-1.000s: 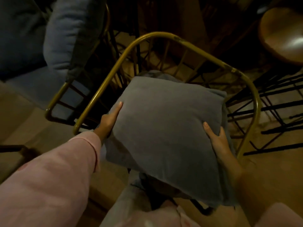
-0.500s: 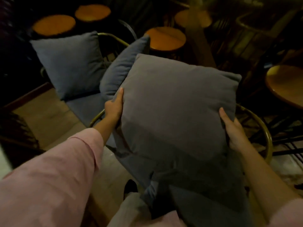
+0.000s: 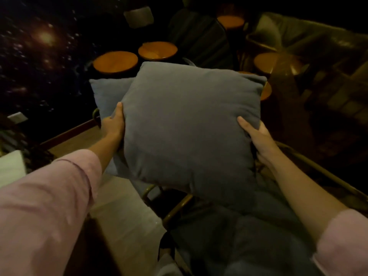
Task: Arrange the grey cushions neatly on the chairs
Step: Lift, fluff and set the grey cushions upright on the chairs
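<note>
I hold a square grey cushion (image 3: 189, 124) upright in front of me, lifted above the near chair. My left hand (image 3: 114, 124) grips its left edge and my right hand (image 3: 256, 136) grips its right edge. Below it lies the near chair's dark grey seat pad (image 3: 239, 232), framed by a brass-coloured tube rail (image 3: 175, 210). A second grey cushion (image 3: 105, 92) stands on the chair behind, mostly hidden by the one I hold.
Round wooden stools (image 3: 115, 61) (image 3: 157, 50) (image 3: 231, 21) (image 3: 266, 61) stand behind the chairs. A dark starry wall (image 3: 39, 46) fills the left. Pale floor (image 3: 123, 206) runs between my left sleeve and the chair. Dark seating (image 3: 298, 36) sits at the back right.
The cushion rose from low inside the brass chair frame to an upright hold in front of me. My view swung up, bringing the stools and the far cushion into sight.
</note>
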